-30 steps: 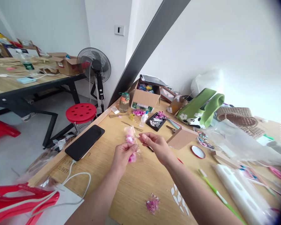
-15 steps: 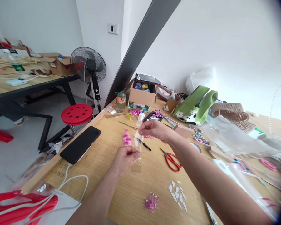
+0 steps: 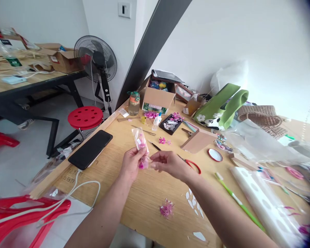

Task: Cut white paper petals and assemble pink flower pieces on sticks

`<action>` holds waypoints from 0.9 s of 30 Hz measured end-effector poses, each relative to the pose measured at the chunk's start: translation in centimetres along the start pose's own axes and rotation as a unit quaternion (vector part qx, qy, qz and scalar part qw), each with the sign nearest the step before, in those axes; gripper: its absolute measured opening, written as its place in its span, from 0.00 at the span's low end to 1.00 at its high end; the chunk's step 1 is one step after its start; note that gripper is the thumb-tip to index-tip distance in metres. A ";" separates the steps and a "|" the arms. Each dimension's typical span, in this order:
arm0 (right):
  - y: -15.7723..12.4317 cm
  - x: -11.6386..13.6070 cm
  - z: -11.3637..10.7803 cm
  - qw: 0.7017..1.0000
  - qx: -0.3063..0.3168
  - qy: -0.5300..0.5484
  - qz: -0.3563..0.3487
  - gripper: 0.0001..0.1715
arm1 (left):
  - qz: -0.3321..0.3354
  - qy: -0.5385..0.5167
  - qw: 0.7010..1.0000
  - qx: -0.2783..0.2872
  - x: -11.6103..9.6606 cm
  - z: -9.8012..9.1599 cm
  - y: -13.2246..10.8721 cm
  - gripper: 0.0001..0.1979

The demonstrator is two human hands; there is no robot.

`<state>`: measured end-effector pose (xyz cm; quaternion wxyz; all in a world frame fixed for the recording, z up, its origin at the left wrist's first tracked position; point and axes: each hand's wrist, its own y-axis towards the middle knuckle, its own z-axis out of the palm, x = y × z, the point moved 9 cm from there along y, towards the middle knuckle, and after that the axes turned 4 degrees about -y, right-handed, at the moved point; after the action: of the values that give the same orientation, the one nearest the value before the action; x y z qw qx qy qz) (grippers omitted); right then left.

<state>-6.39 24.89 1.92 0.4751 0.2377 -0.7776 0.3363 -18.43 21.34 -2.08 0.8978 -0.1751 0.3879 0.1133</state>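
A slim clear plastic packet with pink pieces inside (image 3: pixel 138 138) is held above the pale wooden desk (image 3: pixel 144 196), between the person's two hands. The left hand (image 3: pixel 131 162) pinches it between thumb and fingers, its upper end sticking out beyond the grip. The right hand (image 3: pixel 167 163) is at the packet's lower right edge, thumb and forefinger drawn close together; whether they grip the film, I cannot tell.

Just beyond the hands lie a slender black pointed tool (image 3: pixel 155 146) and a small bright pink flower (image 3: pixel 162 140). Beside the right wrist lies a red-handled cutting tool (image 3: pixel 194 166), partly hidden. Nearer the person are a loose heap of shiny pink shreds (image 3: pixel 166 208) and a scatter of white petal-shaped pieces (image 3: pixel 195 204), some hidden by the right forearm.

Farther left, a black smartphone (image 3: pixel 91 148) lies near the desk's edge. Past the packet stand a white glue bottle with a blue cap (image 3: pixel 156 122) and, beside it, a black rectangular tray of small pieces (image 3: pixel 167 128). A brown cardboard box (image 3: pixel 157 98) stands behind them; to its right rests a green felt bag with white flowers (image 3: pixel 226 110).
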 end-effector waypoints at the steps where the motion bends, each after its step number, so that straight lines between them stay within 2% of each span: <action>1: -0.3 -0.4 0.5 1.000 -0.001 0.006 -0.002 0.17 | -0.001 -0.005 1.000 -0.003 0.0 0.0 0.0 0.16; 3: -0.7 -0.6 0.7 0.999 -0.032 -0.009 -0.010 0.10 | -0.009 -0.011 1.000 -0.003 0.1 0.1 0.0 0.16; 5: -1.3 0.1 -0.2 0.991 -0.105 -0.078 -0.033 0.05 | -0.011 -0.009 1.000 0.002 0.1 0.3 0.0 0.20; 7: -2.3 2.0 -1.4 0.955 -0.195 -0.202 -0.091 0.07 | -0.014 0.011 1.000 0.010 0.1 0.6 -0.2 0.24; 9: -3.6 4.2 -1.6 0.879 -0.266 -0.362 -0.163 0.11 | -0.037 0.049 0.998 0.027 0.6 1.0 -0.4 0.27; 12: -4.7 5.6 0.3 0.733 -0.289 -0.568 -0.237 0.15 | -0.091 0.090 0.989 0.078 1.9 1.7 -0.8 0.29; 13: -4.8 5.6 1.0 0.699 -0.285 -0.607 -0.249 0.14 | -0.098 0.094 0.986 0.097 2.2 2.0 -1.0 0.28; 15: -4.9 5.3 2.0 0.665 -0.277 -0.640 -0.266 0.13 | -0.091 0.097 0.984 0.121 2.3 2.3 -1.1 0.26; 16: -4.8 5.1 2.4 0.663 -0.275 -0.642 -0.270 0.12 | -0.086 0.098 0.984 0.122 2.3 2.3 -1.0 0.24; 18: -4.7 4.9 2.6 0.680 -0.274 -0.624 -0.270 0.11 | -0.080 0.094 0.987 0.104 2.3 2.0 -0.9 0.20; 22: -4.4 4.4 2.0 0.751 -0.278 -0.541 -0.257 0.10 | -0.081 0.056 0.993 0.069 2.1 1.7 -0.8 0.17; 27: -4.4 4.0 0.9 0.819 -0.280 -0.435 -0.248 0.11 | -0.080 0.042 0.994 0.067 1.9 1.7 -0.8 0.16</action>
<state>-5.64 21.10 6.48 0.2005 0.4004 -0.8790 -0.1638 -15.76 21.39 -2.22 0.8968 -0.1492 0.4165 0.0079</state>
